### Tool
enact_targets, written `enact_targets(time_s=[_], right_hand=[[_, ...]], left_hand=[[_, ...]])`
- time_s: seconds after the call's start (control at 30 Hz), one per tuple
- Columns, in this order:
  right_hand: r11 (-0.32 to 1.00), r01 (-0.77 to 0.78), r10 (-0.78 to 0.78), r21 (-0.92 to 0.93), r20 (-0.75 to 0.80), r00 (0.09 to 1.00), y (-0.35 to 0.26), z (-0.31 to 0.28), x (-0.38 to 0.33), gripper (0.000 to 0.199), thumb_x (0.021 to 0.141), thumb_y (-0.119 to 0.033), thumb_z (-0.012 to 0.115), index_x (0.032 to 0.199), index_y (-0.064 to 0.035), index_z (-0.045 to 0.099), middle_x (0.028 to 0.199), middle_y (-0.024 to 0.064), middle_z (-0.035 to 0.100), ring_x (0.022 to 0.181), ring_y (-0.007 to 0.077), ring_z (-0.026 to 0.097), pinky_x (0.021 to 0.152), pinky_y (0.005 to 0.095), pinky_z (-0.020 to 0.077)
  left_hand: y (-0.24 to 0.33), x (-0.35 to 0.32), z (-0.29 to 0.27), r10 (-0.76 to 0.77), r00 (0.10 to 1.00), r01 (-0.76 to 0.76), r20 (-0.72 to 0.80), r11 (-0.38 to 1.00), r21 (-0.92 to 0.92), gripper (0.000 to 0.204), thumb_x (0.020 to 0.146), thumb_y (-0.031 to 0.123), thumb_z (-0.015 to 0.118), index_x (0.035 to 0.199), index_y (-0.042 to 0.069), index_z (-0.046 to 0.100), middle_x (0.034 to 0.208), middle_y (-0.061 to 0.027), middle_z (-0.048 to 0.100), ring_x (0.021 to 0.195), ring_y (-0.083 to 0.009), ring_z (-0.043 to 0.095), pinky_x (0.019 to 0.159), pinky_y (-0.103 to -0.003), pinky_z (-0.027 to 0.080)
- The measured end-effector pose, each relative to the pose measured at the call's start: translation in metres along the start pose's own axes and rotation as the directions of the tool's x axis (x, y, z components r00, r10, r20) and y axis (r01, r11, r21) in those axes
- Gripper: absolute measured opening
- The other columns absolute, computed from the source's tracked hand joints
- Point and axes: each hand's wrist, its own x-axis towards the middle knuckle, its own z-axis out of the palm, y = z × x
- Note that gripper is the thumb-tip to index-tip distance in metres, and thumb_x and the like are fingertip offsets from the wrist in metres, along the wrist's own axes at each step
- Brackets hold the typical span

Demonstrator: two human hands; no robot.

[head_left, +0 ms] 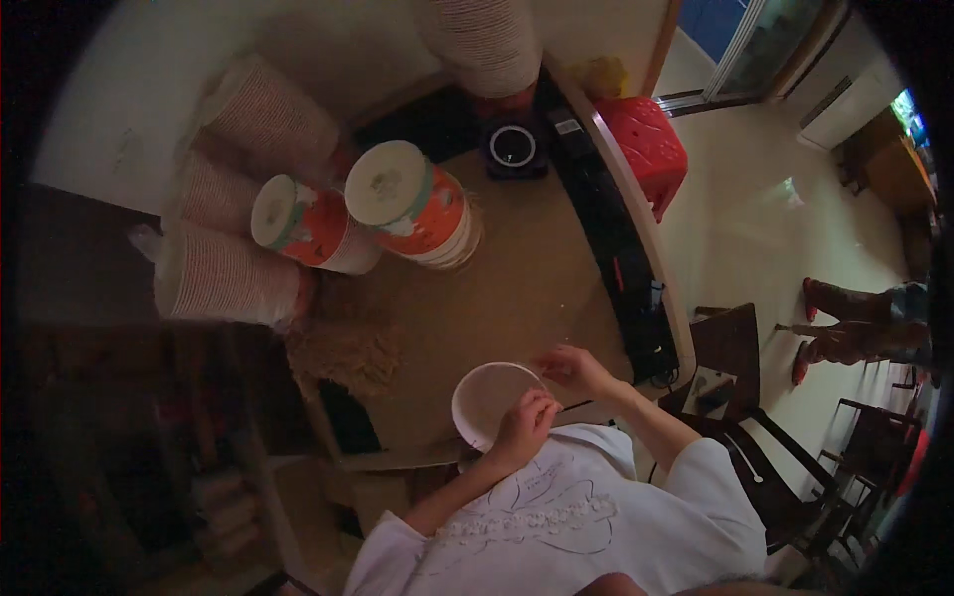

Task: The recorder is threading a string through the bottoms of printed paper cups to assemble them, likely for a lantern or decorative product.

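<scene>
A white, round paper tub [481, 405] is tilted with its open mouth facing up, close to my shirt at the table's near edge. My left hand [527, 429] lies across its near rim, fingers curled closed; what they grip, apart from perhaps the rim, is hidden. At the tub's right side, my right hand [578, 371] has bent fingers close to the rim. The dim picture does not show whether something thin is between them. Beyond the tub, to the left, a loose bundle of tan, stringy fibres [348, 356] rests on the brown table [517, 268].
Two short stacks of orange-and-white tubs, a larger one [427, 214] and a smaller one [316, 226], stand upside down. Tall wrapped stacks [224, 273] line the left side. A dark round-faced device [513, 147] sits at the back. A red stool [644, 149] stands right of the table.
</scene>
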Motion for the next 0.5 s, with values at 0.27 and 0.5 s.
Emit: enact_targets(time_s=[0.27, 0.5], right_hand=[[0.996, 0.004, -0.014, 0.088, 0.117, 0.993, 0.012, 0.005, 0.001, 0.017, 0.070, -0.001, 0.057, 0.086, -0.0057, 0.057, 0.081, 0.0089, 0.056, 0.076, 0.0203, 0.056, 0.066, 0.0295, 0.0450], [0.952, -0.162, 0.139, 0.262, 0.103, 0.985, 0.013, 0.007, 0.002, 0.012, 0.070, -0.002, 0.057, 0.082, -0.0037, 0.055, 0.078, 0.0091, 0.057, 0.071, 0.0167, 0.054, 0.064, 0.0274, 0.0439]], left_hand=[[0.001, 0.000, 0.002, -0.109, 0.984, 0.121, 0.142, 0.990, -0.079, 0.017, 0.081, 0.013, 0.049, 0.082, -0.001, 0.059, 0.093, -0.0112, 0.052, 0.085, -0.0235, 0.054, 0.071, -0.031, 0.045], [-0.001, 0.000, -0.001, 0.029, 0.998, -0.030, 0.063, 0.999, 0.013, 0.014, 0.080, 0.010, 0.049, 0.079, -0.002, 0.055, 0.090, -0.0130, 0.053, 0.077, -0.0259, 0.056, 0.065, -0.031, 0.046]])
